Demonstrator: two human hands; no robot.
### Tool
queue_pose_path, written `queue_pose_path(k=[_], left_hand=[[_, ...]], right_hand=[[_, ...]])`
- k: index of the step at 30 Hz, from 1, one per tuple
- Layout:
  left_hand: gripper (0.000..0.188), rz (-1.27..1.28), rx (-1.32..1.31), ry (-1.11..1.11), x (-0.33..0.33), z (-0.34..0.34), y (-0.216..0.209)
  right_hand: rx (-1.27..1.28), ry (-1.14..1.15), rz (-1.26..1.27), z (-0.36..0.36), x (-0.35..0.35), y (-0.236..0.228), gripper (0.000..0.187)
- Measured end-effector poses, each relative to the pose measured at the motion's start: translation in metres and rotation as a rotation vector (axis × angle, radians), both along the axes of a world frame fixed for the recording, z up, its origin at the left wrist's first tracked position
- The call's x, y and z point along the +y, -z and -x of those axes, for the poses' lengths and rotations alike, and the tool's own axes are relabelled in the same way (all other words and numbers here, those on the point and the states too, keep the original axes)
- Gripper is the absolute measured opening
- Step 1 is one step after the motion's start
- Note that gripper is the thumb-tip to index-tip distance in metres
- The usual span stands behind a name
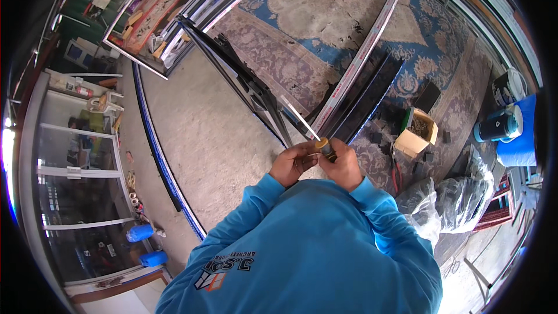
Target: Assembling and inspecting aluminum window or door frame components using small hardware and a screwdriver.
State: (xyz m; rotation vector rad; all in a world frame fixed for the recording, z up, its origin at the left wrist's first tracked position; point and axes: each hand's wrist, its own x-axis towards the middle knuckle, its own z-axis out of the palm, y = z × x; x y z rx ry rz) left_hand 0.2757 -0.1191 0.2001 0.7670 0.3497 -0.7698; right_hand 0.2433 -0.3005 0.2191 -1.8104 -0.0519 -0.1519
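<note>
Close in front of my body, both hands are nearly together. My right hand (pixel 343 166) is closed round a screwdriver (pixel 322 145) with a yellow and dark handle, its long pale shaft pointing away and to the left. My left hand (pixel 292 164) is curled beside the handle, its fingertips pinched together; whatever they hold, if anything, is too small to make out. Just beyond the hands, black metal profiles (pixel 256 87) reach away to the far left. A long profile with printed pale film (pixel 363 58) and a dark profile with a blue edge (pixel 378 99) run off to the far right.
A cardboard box of small metal pieces (pixel 418 131) stands on the patterned carpet (pixel 325 17), with red-handled pliers (pixel 397 175) nearer me. Clear plastic wrapping (pixel 459 197) and a blue jug (pixel 500 125) are on the right. A glazed cabinet (pixel 81 171) lines the left.
</note>
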Motion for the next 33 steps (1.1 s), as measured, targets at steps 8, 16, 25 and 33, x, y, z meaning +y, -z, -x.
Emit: queue_pose_path(k=[8, 16, 25, 33], left_hand=[[0.020, -0.012, -0.048, -0.045, 0.018, -0.020, 0.010], [0.016, 0.198, -0.026, -0.126, 0.021, -0.047, -0.010], [0.020, 0.118, -0.076, -0.234, 0.003, -0.054, -0.032], [0.015, -0.047, -0.184, -0.271, 0.007, -0.054, -0.038]], right_hand=[[0.011, 0.014, 0.043, 0.040, -0.030, -0.012, 0.042], [0.051, 0.043, -0.041, 0.064, -0.051, -0.038, 0.042], [0.147, -0.101, -0.147, 0.057, -0.069, -0.044, 0.043], [0.135, -0.141, -0.169, 0.047, -0.077, -0.045, 0.043]])
